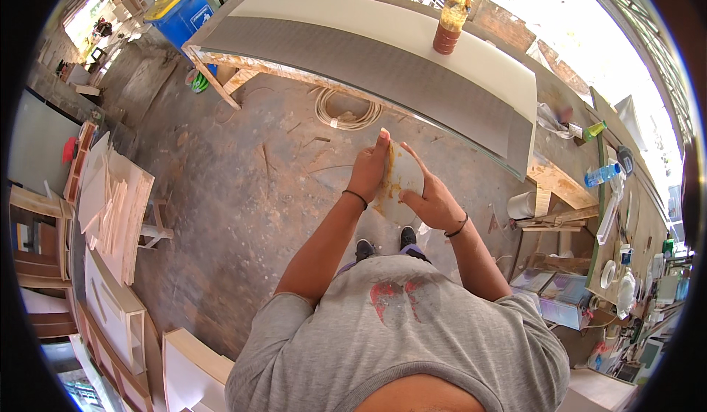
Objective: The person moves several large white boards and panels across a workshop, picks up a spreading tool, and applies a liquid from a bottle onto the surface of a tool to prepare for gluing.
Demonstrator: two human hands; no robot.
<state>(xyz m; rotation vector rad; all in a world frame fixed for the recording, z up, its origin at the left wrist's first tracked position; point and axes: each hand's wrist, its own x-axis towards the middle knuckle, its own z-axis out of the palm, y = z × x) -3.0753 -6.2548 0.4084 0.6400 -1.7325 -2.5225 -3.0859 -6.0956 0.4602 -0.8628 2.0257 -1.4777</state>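
Between my hands, in front of my body, is a thin grey-white flat piece (pixel 402 173) with yellow-brown smears along its left edge and lower part. My left hand (pixel 370 167) grips its left edge, thumb pointing up along it. On the other side my right hand (pixel 439 204) is closed on the right edge, its thumb lying across the face. Beyond them stands a long workbench (pixel 236 60) bearing a grey-and-white panel (pixel 368 53). A clear bottle (pixel 446 36) with reddish-brown contents sits on that panel, yellow-brown residue coating its upper part.
A coiled pale hose or cable (pixel 346 123) lies on the floor under the bench. Wood sheets and strips (pixel 121 198) lean at left. A blue bin (pixel 179 25) with a yellow lid stands far left. At right, a cluttered bench (pixel 611 243) holds bottles and tape, near a white bucket (pixel 521 204).
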